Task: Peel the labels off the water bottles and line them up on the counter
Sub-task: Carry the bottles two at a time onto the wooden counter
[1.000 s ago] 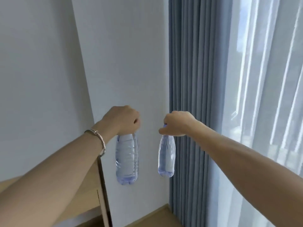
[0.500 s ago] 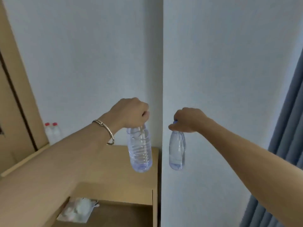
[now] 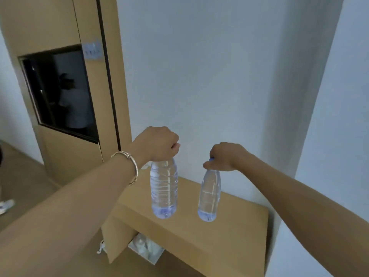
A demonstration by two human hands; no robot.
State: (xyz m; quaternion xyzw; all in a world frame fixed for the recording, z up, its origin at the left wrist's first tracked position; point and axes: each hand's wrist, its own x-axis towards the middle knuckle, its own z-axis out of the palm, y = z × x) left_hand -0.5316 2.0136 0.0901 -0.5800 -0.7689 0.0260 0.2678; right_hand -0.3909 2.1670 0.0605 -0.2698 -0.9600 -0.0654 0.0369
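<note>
Two clear ribbed bottles (image 3: 164, 188) (image 3: 209, 194) (plastic, unlabelled)

Setting: a furnished indoor room of domestic or guest-room type; the evidence is as follows. Below both the left hand (image 3: 157, 143) and the right hand (image 3: 227, 156) stands a light wood-veneer counter (image 3: 229, 220), fitted against a plain white wall (image 3: 199, 66); beneath the counter, below the left hand, lies a wrapped packet (image 3: 146, 249). Left of the left hand rises a tall panel (image 3: 60, 21) in matching veneer; it carries a dark glazed recess (image 3: 60, 92) and, higher up, a wall switch plate (image 3: 92, 50); brown floor (image 3: 20, 176) lies far left of that hand.
</note>
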